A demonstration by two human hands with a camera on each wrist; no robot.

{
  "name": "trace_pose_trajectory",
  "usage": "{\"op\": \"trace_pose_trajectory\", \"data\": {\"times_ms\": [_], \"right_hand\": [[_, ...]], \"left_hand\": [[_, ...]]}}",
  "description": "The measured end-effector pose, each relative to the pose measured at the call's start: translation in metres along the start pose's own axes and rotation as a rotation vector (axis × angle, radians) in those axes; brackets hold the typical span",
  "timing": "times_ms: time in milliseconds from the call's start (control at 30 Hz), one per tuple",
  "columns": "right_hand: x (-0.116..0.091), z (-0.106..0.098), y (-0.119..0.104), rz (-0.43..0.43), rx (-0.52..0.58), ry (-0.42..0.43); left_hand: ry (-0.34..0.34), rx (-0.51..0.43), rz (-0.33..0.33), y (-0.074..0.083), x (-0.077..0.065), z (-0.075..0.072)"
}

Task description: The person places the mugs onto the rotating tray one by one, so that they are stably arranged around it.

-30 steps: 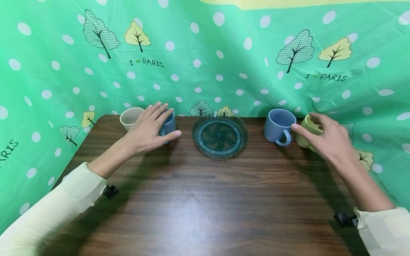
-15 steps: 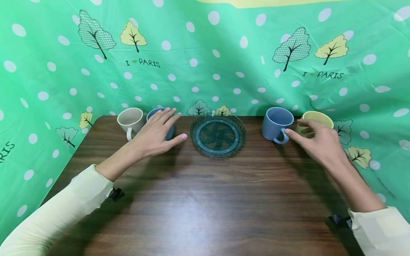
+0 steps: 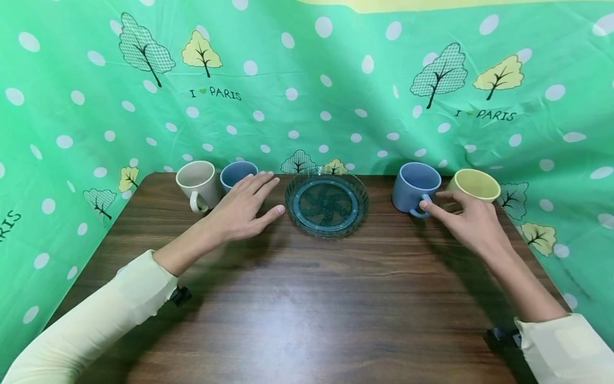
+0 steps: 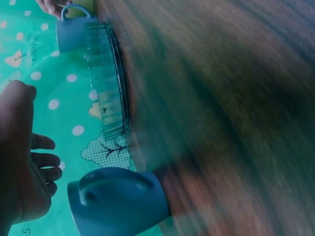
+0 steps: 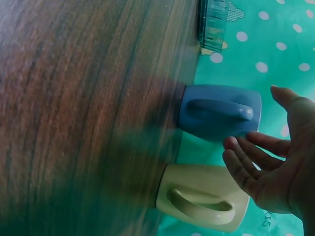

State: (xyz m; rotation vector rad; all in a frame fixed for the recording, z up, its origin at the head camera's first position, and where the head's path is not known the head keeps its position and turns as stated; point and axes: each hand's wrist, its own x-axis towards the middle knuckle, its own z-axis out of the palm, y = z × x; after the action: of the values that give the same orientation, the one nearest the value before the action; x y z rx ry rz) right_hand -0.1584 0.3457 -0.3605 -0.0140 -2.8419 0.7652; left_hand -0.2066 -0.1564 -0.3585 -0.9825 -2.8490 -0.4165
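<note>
My left hand, fingers straight and thumb spread, hovers in front of the left blue mug, partly covering it in the head view. Its side and handle show in the left wrist view, where the hand holds nothing. Beside it stands a white mug, handle toward me. On the right, my other hand reaches loosely bent fingers between the right blue mug and the yellow mug. Its thumb overlaps the blue mug's handle in the head view; the right wrist view shows the thumb apart from the mug.
A round clear glass dish sits between the two pairs of mugs near the back edge of the wooden table. A green dotted cloth hangs behind and along the sides.
My left hand has drawn right and slightly toward me, uncovering the white mug and more of the left blue mug. My right hand has moved left and down from over the yellow mug.
</note>
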Motion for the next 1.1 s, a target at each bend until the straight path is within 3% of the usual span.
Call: {"op": "trace_pose_trajectory", "data": {"times_ms": [367,600,1100], "right_hand": [[-0.002,0.008,-0.002,0.059,0.021,-0.047],[-0.001,0.012,-0.002,0.070,0.035,-0.047],[0.002,0.024,0.006,0.085,0.231,-0.106]], "left_hand": [[-0.039,-0.060,0.006,0.007,-0.002,0.012],[-0.044,-0.090,0.055,0.008,-0.002,0.020],[-0.083,-0.114,0.101,0.010,-0.004,0.039]]}}
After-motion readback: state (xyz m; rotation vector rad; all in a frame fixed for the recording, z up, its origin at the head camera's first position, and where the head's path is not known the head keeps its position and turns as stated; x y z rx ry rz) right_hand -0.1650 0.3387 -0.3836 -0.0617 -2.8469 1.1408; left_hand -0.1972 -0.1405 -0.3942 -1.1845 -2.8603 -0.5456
